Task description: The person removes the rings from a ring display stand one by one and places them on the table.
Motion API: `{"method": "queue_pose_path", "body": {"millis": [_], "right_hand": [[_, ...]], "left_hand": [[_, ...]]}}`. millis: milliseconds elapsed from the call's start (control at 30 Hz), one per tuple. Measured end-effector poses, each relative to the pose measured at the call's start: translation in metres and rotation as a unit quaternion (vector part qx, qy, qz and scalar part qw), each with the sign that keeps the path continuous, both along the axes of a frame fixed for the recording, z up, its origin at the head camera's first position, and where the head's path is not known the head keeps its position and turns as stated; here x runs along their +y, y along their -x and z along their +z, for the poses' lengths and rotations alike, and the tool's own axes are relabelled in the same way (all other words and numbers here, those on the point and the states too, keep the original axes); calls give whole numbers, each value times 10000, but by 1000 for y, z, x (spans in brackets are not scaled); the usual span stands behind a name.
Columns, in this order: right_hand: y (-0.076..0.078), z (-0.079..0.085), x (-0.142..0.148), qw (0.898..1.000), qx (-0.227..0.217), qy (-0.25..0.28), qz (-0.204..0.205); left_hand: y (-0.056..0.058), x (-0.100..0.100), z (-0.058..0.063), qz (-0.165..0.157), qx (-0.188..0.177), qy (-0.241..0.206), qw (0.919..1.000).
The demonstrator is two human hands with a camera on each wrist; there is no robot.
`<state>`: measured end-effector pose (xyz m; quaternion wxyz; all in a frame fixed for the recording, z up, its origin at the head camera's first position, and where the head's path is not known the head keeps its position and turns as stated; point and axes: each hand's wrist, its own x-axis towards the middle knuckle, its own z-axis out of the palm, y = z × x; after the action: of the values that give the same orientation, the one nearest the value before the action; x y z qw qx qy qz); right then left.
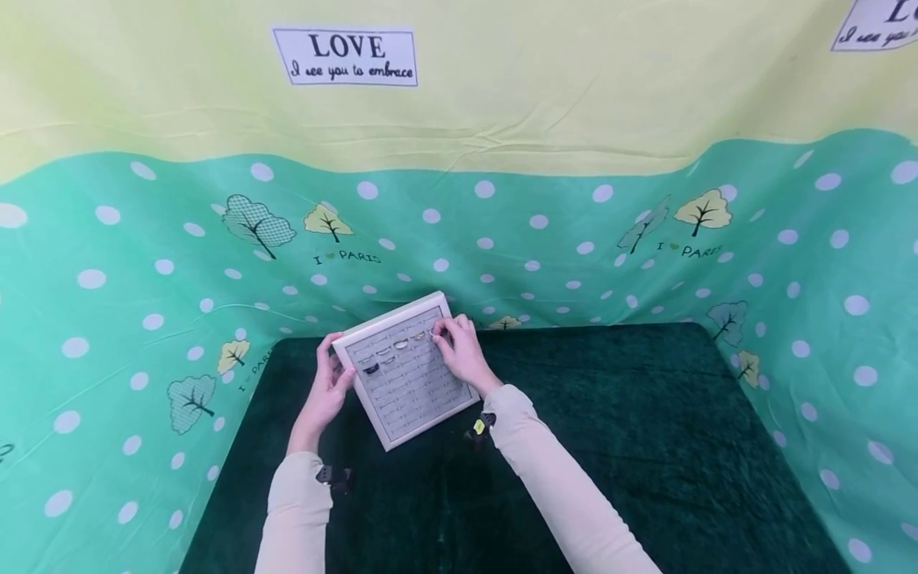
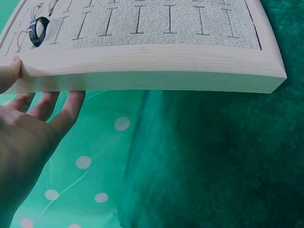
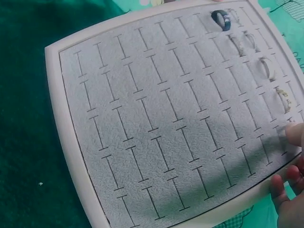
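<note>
A ring display tray (image 1: 419,395), pale-framed with a grey slotted pad, is held tilted over the dark green cloth. My left hand (image 1: 326,395) grips its left edge, thumb on the frame and fingers behind, as the left wrist view shows. At the upper right corner my right hand (image 1: 464,351) pinches a small ring against the slots; its fingertips mostly hide the ring. Several rings sit along that end: a dark band (image 3: 221,20), a plain silver band (image 3: 267,69) and a gold-toned ring (image 3: 283,99) closest to the right thumb (image 3: 295,135).
Dark green velvet cloth (image 1: 645,446) covers the table. Behind and at both sides hangs a green and yellow printed curtain (image 1: 545,239), close to the tray's top edge. A small camera sits on each wrist.
</note>
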<state>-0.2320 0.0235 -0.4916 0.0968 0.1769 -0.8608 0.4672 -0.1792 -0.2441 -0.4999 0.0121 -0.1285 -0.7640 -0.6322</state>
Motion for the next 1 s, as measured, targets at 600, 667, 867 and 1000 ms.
{"method": "queue_pose_path", "body": {"millis": [600, 667, 867, 1000], "right_hand": [[-19, -23, 16, 9994, 145, 277, 154], [-21, -27, 19, 9994, 118, 307, 137], [-26, -43, 31, 9985, 240, 498, -16], [-29, -54, 40, 9980, 90, 619, -39]], "left_hand": [[-2, 1, 4, 10, -15, 69, 10000], [-4, 3, 10, -24, 7, 80, 10000], [-10, 8, 22, -69, 7, 42, 10000], [-6, 5, 14, -21, 119, 157, 9998]]}}
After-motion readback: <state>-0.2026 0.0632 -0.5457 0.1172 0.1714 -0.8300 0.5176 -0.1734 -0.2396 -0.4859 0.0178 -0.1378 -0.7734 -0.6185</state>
